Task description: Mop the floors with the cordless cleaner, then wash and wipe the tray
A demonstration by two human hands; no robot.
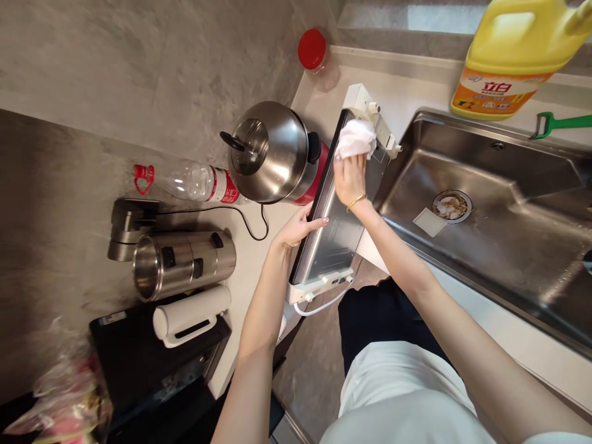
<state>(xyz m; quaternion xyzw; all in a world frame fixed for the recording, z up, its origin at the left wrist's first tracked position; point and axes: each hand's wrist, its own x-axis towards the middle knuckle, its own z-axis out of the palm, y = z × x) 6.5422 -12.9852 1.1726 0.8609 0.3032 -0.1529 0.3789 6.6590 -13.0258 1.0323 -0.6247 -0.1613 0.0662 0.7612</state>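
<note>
A flat metal appliance with a black edge, white ends, small feet and a white cord is tilted up on its side between the counter and the sink; I cannot make out its exact kind. My left hand grips its left edge, with the thumb across the metal face. In my right hand is a crumpled white cloth, pressed against the upper part of that face. The cloth hides the surface beneath it and my fingertips.
To the right lies a steel sink with scraps in its drain strainer. Behind it stand a yellow detergent jug and a green peeler. A steel-lidded pot, plastic bottle and red-lidded jar sit left of the appliance.
</note>
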